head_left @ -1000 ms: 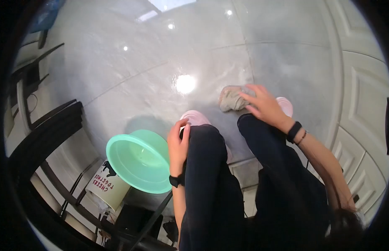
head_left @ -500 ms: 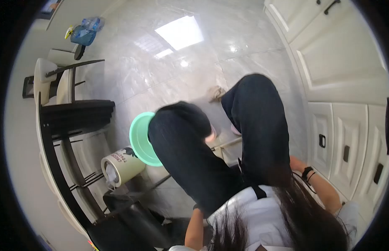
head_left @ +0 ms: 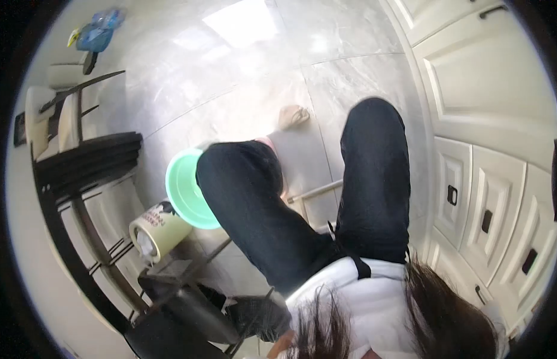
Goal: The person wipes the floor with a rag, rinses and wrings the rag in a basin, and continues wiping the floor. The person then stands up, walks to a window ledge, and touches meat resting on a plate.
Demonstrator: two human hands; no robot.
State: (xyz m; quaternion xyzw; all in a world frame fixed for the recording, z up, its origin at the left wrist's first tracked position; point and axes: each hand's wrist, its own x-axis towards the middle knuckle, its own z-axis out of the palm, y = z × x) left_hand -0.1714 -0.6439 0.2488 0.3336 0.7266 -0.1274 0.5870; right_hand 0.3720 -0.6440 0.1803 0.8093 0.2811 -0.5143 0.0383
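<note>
Neither of my hands shows. A small patch of skin at the bottom edge, beside my white shirt [head_left: 350, 278], is part of my left arm [head_left: 282, 345]; the hand itself is hidden. My right arm is out of sight. My knees in black trousers [head_left: 374, 167] are spread apart. A mint-green basin [head_left: 180, 188] stands on the floor, partly behind my left knee. A crumpled beige cloth [head_left: 293, 116] lies on the floor ahead of my knees.
A cream bin [head_left: 159, 233] with a liner stands beside the basin. Black-framed chairs [head_left: 90, 167] line the left side, with a black seat [head_left: 177, 320] near me. White cabinets [head_left: 482, 197] run along the right. Plastic bottles [head_left: 99, 33] stand far left. A pale bar [head_left: 317, 191] shows between my legs.
My right hand and forearm have left the view, and my left arm has drawn back. My knees have spread wider, uncovering the whole cloth. The view has shifted somewhat.
</note>
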